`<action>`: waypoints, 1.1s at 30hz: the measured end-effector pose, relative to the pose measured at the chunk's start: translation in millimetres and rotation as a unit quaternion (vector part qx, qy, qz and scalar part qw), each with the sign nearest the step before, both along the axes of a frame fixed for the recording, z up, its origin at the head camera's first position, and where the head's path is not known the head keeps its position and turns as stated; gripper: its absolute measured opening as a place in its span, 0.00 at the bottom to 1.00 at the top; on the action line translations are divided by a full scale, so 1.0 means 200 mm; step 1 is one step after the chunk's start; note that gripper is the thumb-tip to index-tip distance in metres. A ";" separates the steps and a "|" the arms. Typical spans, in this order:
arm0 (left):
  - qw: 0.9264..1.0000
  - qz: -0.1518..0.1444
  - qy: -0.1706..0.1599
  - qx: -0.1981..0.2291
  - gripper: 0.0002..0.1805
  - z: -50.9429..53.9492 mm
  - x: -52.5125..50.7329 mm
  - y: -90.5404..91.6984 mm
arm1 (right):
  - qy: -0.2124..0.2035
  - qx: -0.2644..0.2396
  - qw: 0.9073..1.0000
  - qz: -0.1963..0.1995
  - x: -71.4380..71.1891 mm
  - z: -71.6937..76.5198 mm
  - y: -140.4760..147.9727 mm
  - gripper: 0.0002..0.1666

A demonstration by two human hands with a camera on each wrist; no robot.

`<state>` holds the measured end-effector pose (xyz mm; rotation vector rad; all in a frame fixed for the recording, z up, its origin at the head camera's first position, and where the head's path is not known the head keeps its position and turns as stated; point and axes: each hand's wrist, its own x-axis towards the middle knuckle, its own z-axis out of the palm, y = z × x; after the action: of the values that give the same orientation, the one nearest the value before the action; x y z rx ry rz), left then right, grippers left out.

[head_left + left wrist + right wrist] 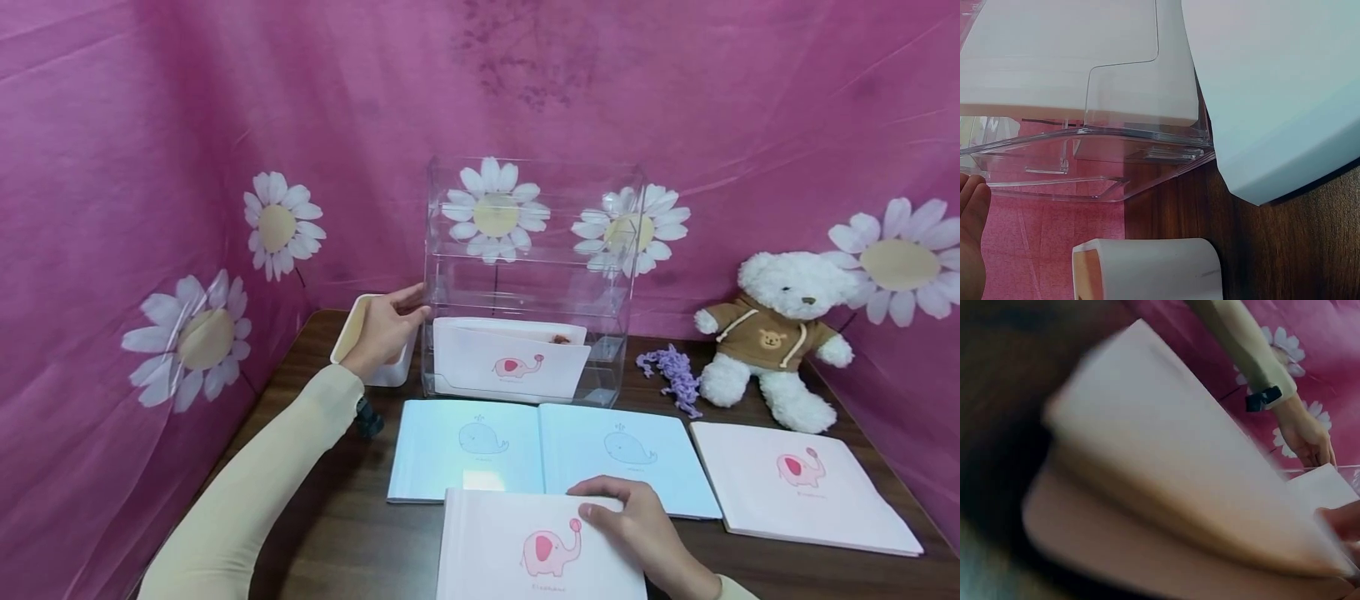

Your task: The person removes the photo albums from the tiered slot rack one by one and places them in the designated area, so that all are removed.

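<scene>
My left hand [384, 327] is at the left side of a clear acrylic rack [528, 283], above a white bin [397, 367]. Its fingers look fairly straight at the rack's edge; whether they touch it is hard to tell. Near the front of the table, my right hand [637, 523] grips the right edge of a pink elephant notebook [487, 550], thumb on the cover. In the right wrist view this notebook [1147, 419] is blurred and close. Another elephant notebook [465, 358] leans in the rack's lowest tier, with a pale one behind it.
Two blue whale notebooks [427, 467] lie side by side before the rack. To their right are another elephant notebook [750, 475], a purple yarn-like bundle [678, 379] and a white teddy bear [780, 342] in a brown hoodie. Pink flowered cloth [360, 125] hangs behind the table.
</scene>
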<state>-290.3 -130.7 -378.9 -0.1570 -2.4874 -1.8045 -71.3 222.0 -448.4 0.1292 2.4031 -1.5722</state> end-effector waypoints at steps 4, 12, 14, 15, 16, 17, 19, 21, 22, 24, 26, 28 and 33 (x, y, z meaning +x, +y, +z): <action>1.000 -0.005 0.005 0.002 0.30 0.00 0.00 -0.01 | 0.045 0.078 0.996 -0.004 0.01 0.01 0.00 0.10; 1.000 -0.002 0.000 0.003 0.30 0.00 0.00 -0.02 | 0.171 0.124 0.975 0.065 -0.01 -0.04 0.02 0.12; 1.000 0.001 -0.002 0.001 0.30 0.00 0.00 -0.02 | 0.197 0.142 0.967 0.078 -0.01 -0.05 0.01 0.13; 1.000 0.002 -0.003 0.000 0.30 0.00 0.00 -0.02 | 0.211 0.150 0.962 0.085 -0.01 -0.05 0.01 0.13; 1.000 0.002 -0.004 -0.002 0.30 0.00 0.00 -0.02 | 0.223 0.159 0.958 0.092 0.00 -0.05 0.01 0.13; 1.000 0.002 -0.005 -0.003 0.30 0.00 0.01 -0.02 | 0.236 0.166 0.952 0.096 0.00 -0.05 0.00 0.13; 1.000 0.003 -0.006 -0.006 0.30 -0.01 0.01 -0.02 | 0.256 0.182 0.944 0.103 0.01 -0.06 0.00 0.13; 1.000 0.001 -0.006 -0.005 0.30 -0.01 0.01 -0.02 | 0.274 0.188 0.937 0.109 0.02 -0.06 -0.01 0.14; 1.000 0.001 -0.005 -0.004 0.30 -0.01 0.01 -0.01 | 0.280 0.191 0.934 0.109 0.03 -0.06 -0.01 0.14; 1.000 0.001 -0.004 -0.002 0.30 0.00 0.01 -0.01 | 0.288 0.192 0.932 0.109 0.03 -0.06 -0.01 0.15; 1.000 -0.001 -0.003 0.001 0.30 0.00 0.01 -0.01 | 0.299 0.190 0.929 0.107 0.04 -0.06 -0.01 0.16; 1.000 -0.002 -0.004 0.003 0.30 0.00 0.00 -0.01 | 0.314 0.190 0.925 0.102 0.04 -0.06 -0.01 0.17; 1.000 -0.003 -0.005 0.004 0.31 0.00 0.00 -0.01 | 0.353 0.188 0.913 0.078 0.05 -0.06 -0.01 0.20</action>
<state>-291.0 -132.2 -379.5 -0.1535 -2.4890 -1.8220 -61.0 220.0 -460.3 -0.6563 3.1347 -1.1898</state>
